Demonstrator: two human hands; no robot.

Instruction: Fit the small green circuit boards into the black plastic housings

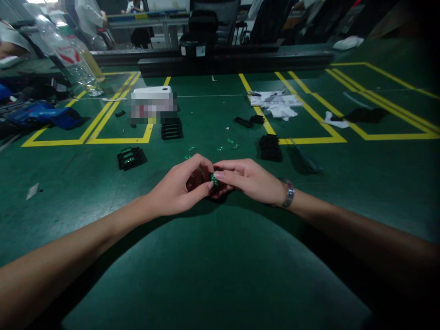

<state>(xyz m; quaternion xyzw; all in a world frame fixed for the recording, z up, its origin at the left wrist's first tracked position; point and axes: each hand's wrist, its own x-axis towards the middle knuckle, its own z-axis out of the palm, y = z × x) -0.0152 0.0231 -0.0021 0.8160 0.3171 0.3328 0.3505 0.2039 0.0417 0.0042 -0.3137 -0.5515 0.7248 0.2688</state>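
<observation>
At the middle of the view both my hands meet just above the green table (220, 256). Between their fingertips is a small green circuit board (215, 179). My left hand (187, 185) is closed, its thumb and forefinger pinching the board's left side. From the other side my right hand (242, 178) is closed too, its thumb pressing on the board. A dark part seems to lie under the fingers, mostly hidden. Several loose green boards (220, 149) lie beyond my hands. To the left, a black holder (130, 157) carries green boards.
Black slotted parts stand at left (171, 129) and right (270, 147). Behind them are a white box (151, 94), crumpled white paper (275, 101) and a long black bar (237, 64). A clear bottle (74, 62) stands far left, near a blue bundle (51, 114). People sit in the background.
</observation>
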